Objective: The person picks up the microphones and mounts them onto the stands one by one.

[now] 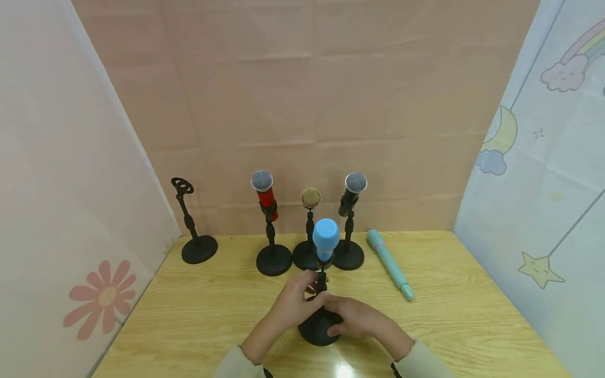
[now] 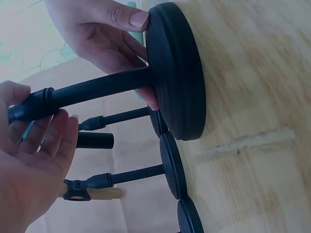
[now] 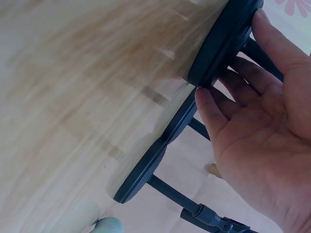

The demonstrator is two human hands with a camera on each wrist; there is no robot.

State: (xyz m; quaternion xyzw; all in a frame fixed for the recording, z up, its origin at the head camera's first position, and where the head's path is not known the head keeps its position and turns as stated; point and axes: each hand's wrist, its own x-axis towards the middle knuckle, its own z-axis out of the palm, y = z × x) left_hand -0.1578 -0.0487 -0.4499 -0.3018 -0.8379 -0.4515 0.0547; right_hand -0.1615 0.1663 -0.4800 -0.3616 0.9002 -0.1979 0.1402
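Observation:
In the head view, a blue-headed microphone (image 1: 326,236) sits in a black desk microphone stand (image 1: 317,332) at the front middle of the table. My left hand (image 1: 295,302) grips the stand's upright; the left wrist view shows its thumb and fingers around the thick collar (image 2: 36,104). With my right hand (image 1: 356,316) I hold the round base, the thumb on its edge and the fingers near the pole, as the right wrist view shows. Whether the base is fully down on the table, I cannot tell.
Behind stand a red microphone (image 1: 266,197), a gold-headed microphone (image 1: 310,198) and a black microphone (image 1: 352,191), each in a black stand. An unfilled microphone stand (image 1: 198,249) is at the far left. To the right lies a teal microphone (image 1: 391,265) on the wooden table (image 1: 189,315).

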